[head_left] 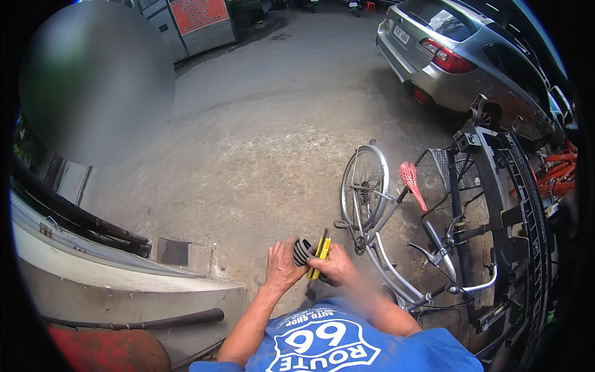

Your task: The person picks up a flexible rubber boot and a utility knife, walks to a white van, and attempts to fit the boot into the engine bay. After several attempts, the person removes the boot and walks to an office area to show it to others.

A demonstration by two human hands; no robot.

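Note:
Both my hands are close together in front of my body. My left hand [282,265] is closed around a dark ribbed piece [302,252], with pale bands showing between its ridges; it looks like a short length of corrugated hose, though the fingers cover part of it. In my right hand [338,265] is a yellow utility knife [323,249], gripped with its dark end pointing up and away from me. The knife lies right beside the ribbed piece; whether the blade touches it cannot be made out.
To the right stands a bicycle with a red saddle [411,182], beside a black metal frame [496,204]. A silver car [443,56] is parked beyond. At left, a dark pipe [136,320] runs along a low pale wall [124,260]. Concrete floor [248,142] stretches ahead.

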